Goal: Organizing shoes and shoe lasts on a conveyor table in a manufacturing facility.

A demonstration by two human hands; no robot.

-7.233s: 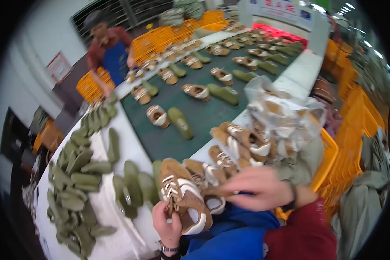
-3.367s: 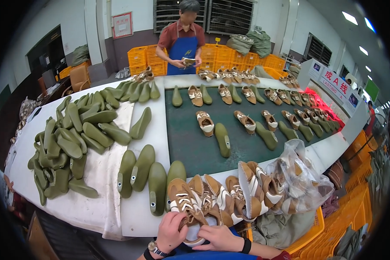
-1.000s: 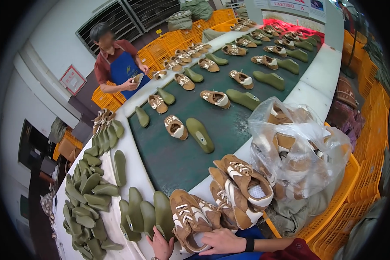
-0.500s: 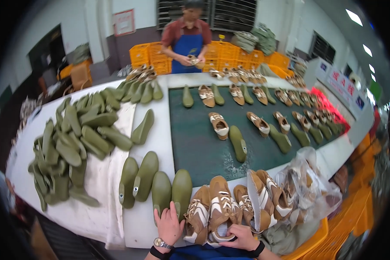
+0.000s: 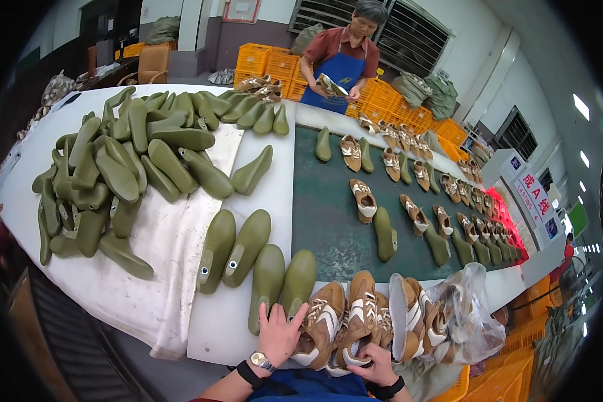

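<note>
My left hand [image 5: 279, 333] lies with its fingers spread over the heel ends of two green shoe lasts, the left one [image 5: 267, 278] and the right one [image 5: 299, 280]. It touches them without wrapping round either. At the heel of a brown-and-white sneaker [image 5: 362, 305], my right hand [image 5: 376, 366] is closed, thumb by the shoe's opening; some fingers are hidden. Another brown-and-white sneaker [image 5: 323, 318] stands between my hands, toe pointing away. Two further lasts, a left one [image 5: 216, 251] and a right one [image 5: 247, 248], lie beyond my left hand.
A large heap of lasts [image 5: 114, 167] covers the table's left side. Paired sneakers and lasts sit on the dark green belt [image 5: 335, 248]. More sneakers [image 5: 415, 315] and a clear plastic bag [image 5: 472, 311] lie at right. A co-worker [image 5: 342, 60] across the table holds a shoe.
My view has tilted and shifted, so the table appears turned. My left fingers remain on the lasts and my right hand stays at the sneaker's heel. The co-worker's shoe is now held tilted.
</note>
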